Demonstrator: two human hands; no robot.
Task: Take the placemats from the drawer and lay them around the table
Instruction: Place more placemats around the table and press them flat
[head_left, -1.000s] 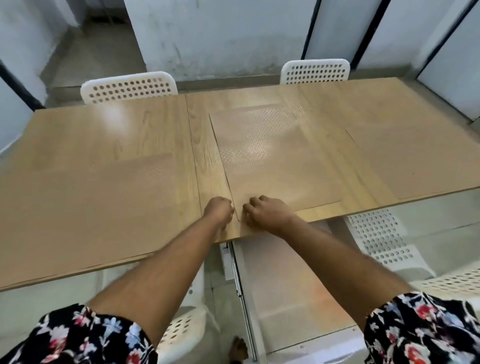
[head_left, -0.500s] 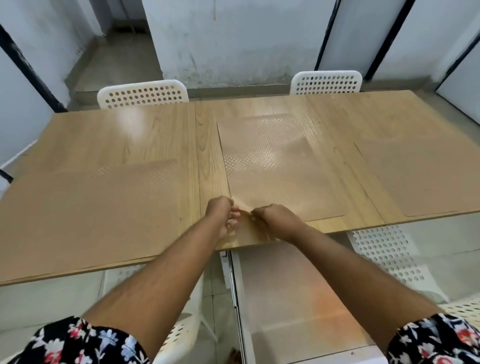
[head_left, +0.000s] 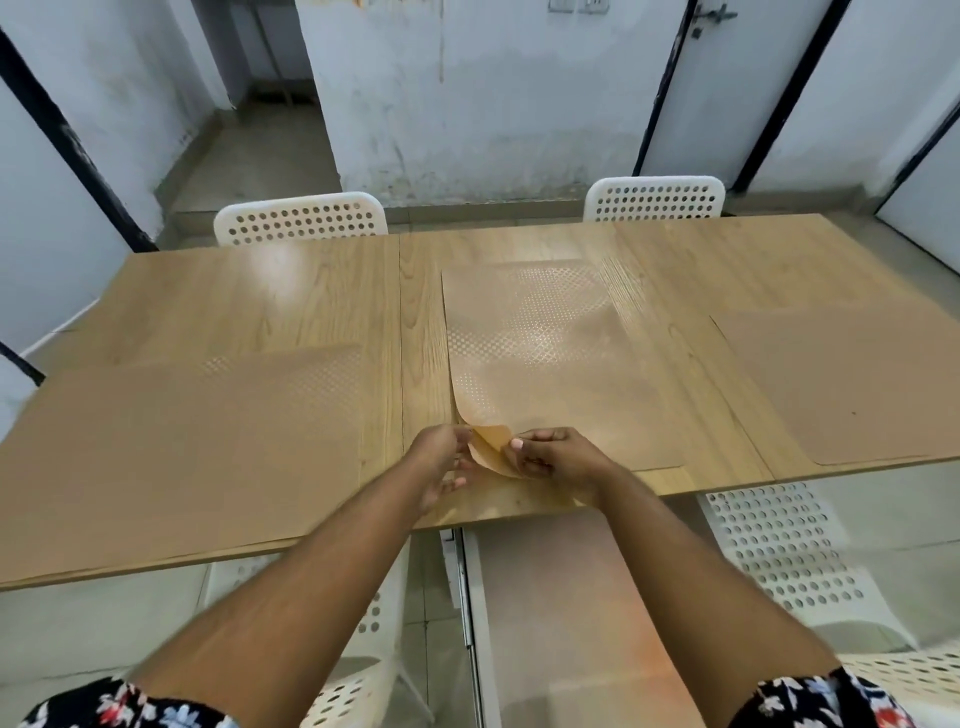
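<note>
Three tan placemats lie on the wooden table (head_left: 322, 301): a left placemat (head_left: 197, 436), a middle placemat (head_left: 550, 364) and a right placemat (head_left: 841, 384). The middle one has its near left corner peeled up and curled. My right hand (head_left: 556, 457) pinches that lifted corner. My left hand (head_left: 441, 457) is beside it, fingers touching the curled corner's left side. An open drawer (head_left: 571, 623) sticks out below the table edge, under my right arm.
White perforated chairs stand at the far side, one chair (head_left: 301, 218) on the left and another chair (head_left: 654, 197) on the right. A chair (head_left: 779, 551) sits near right, and a further chair (head_left: 363, 649) is under my left arm. Walls and doors lie beyond.
My hands went from fists pressed on the middle placemat's near left corner to peeling it up; the corner now curls off the table. The view tilted up.
</note>
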